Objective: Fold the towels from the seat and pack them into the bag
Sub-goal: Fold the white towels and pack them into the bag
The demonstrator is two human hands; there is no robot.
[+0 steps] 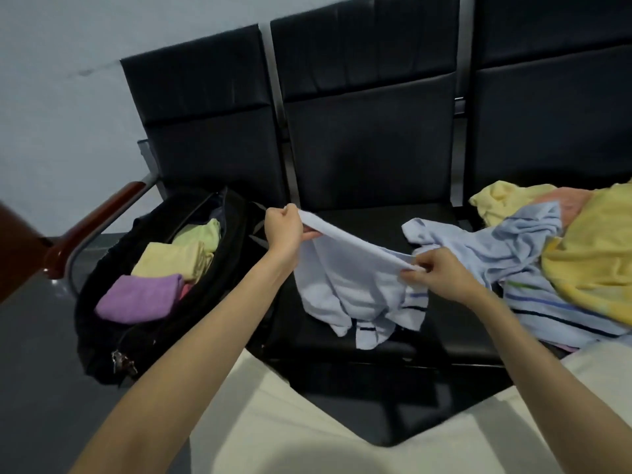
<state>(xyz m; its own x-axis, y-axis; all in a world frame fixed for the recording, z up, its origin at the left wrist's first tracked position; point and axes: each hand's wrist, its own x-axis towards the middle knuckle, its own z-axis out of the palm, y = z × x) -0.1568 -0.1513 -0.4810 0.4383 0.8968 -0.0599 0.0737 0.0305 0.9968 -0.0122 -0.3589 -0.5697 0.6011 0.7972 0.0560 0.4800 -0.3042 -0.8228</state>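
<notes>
Left hand (285, 230) grips 1 end of a pale blue terry towel with dark stripes near its hem (345, 289), fingers curled round the cloth. Right hand (436, 273) pinches the same edge farther along, thumb and fingers closed on the fabric. The edge is drawn taut between the 2 hands and slopes down toward the right; the rest of the towel hangs loose, its lower corners reaching the black padded middle seat (369, 220).

On the seat to the right lies an unfolded heap: a light blue striped towel (513, 258), a yellow towel (591, 265) over it, a pale yellow cloth (496, 201) behind.

On the left seat stands an open black fabric bag (102, 336). Inside it lie 3 folded towels: purple (140, 297), pale yellow (171, 260), light green (201, 232). A reddish wooden armrest (99, 220) runs beside the bag.
</notes>
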